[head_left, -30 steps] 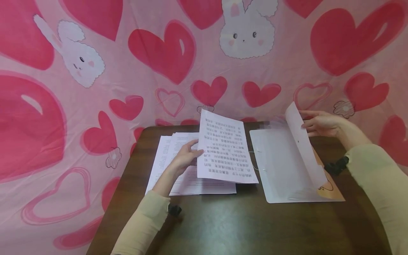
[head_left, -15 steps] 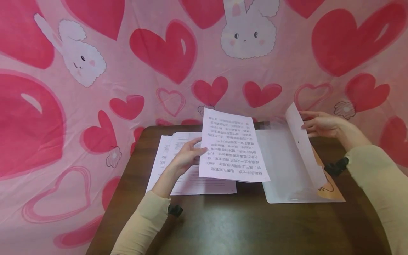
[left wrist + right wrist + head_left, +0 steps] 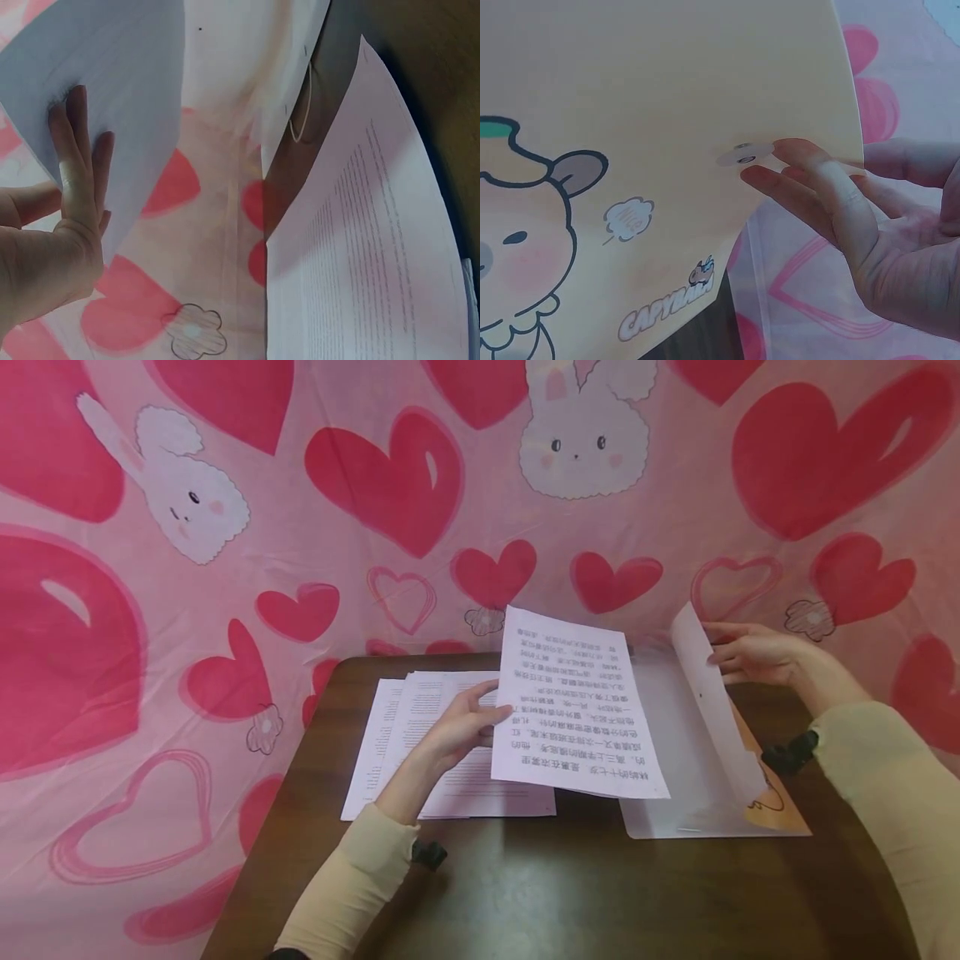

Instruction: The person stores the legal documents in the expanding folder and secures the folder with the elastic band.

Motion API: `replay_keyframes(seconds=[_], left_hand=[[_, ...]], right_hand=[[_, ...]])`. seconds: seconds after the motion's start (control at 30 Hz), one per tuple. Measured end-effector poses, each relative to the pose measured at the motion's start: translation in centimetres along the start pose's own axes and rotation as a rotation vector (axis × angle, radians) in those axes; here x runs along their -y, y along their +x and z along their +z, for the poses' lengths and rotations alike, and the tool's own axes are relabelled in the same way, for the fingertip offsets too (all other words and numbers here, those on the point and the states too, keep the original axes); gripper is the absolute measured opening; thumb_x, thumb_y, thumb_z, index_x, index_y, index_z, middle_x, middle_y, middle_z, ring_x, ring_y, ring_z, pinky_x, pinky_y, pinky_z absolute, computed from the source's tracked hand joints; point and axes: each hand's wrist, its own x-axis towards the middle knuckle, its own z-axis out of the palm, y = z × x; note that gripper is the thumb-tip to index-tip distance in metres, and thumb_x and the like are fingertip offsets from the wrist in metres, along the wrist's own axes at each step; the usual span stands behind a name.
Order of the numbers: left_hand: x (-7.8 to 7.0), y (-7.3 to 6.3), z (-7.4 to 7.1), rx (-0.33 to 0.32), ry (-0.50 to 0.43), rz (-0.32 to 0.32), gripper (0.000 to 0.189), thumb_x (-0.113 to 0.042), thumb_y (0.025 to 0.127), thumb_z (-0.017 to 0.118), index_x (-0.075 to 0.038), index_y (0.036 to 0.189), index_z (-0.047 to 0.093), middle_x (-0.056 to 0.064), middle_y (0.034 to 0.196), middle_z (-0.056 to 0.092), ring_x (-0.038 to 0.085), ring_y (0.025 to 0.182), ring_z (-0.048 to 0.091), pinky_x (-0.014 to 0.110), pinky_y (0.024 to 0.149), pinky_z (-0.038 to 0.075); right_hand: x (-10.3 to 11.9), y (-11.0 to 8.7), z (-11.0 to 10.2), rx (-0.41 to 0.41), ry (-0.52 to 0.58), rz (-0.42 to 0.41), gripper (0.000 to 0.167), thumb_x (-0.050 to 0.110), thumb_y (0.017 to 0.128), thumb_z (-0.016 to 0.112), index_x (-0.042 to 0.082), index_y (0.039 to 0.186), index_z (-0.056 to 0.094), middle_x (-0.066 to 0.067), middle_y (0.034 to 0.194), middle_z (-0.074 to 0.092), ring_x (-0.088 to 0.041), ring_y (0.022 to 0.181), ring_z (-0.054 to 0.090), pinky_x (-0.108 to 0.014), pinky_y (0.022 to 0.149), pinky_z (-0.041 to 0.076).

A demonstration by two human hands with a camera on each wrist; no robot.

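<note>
On the dark table (image 3: pixel 510 885), the folder (image 3: pixel 660 814) at right is opened, its cover (image 3: pixel 708 697) pinched by the right hand (image 3: pixel 753 652); printed paper (image 3: pixel 577 706), pinched mid-frame by the left hand (image 3: pixel 465 722), is not yet laid inside.

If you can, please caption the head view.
Left hand holds printed white paper, right hand a pale plastic folder flap.

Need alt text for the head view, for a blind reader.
A person's left hand holds printed paper, partly hiding an open folder, while the right hand holds up its cover. More printed pages lie on the dark table.
</note>
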Motion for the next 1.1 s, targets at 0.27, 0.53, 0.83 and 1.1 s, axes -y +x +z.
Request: replay_keyframes(seconds=[0.27,0.53,0.83,1.1], left_hand=[[-0.3,0.7,1.7,0.035,0.012,0.033,0.067,-0.006,0.109,0.064,-0.011,0.169,0.037,0.029,0.136,0.074,0.013,0.090,0.083,0.035,0.084,0.070],[-0.1,1.7,3.4,0.069,0.051,0.041,0.068,-0.005,0.108,0.064,-0.009,0.170,0.036,0.032,0.132,0.075,0.015,0.087,0.082,0.035,0.078,0.070],[0.4,2.5,5.0,0.060,0.088,0.037,0.070,-0.006,0.109,0.064,-0.008,0.172,0.032,0.034,0.129,0.075,0.014,0.082,0.081,0.033,0.074,0.069],[0.6,3.2,6.4,0.055,0.106,0.068,0.067,-0.004,0.109,0.063,-0.008,0.170,0.036,0.036,0.126,0.076,0.011,0.075,0.078,0.033,0.072,0.069]], right_hand=[[-0.1,0.0,-0.2,-0.004,-0.007,-0.012,0.081,0.003,0.114,0.044,0.005,0.174,-0.009,0.018,0.115,0.060,-0.004,0.105,0.069,-0.029,0.093,0.065],[-0.2,0.2,-0.2,-0.004,0.001,-0.014,0.082,0.003,0.113,0.044,0.006,0.174,-0.010,0.018,0.114,0.060,-0.004,0.104,0.069,-0.030,0.094,0.065],[-0.2,0.3,0.1,-0.015,-0.020,-0.018,0.085,0.005,0.113,0.049,0.007,0.175,-0.009,0.013,0.121,0.059,-0.008,0.107,0.070,-0.032,0.096,0.065],[0.0,0.2,0.2,-0.020,-0.021,-0.021,0.084,0.004,0.113,0.048,0.007,0.175,-0.008,0.011,0.122,0.061,-0.009,0.106,0.070,-0.032,0.095,0.066]])
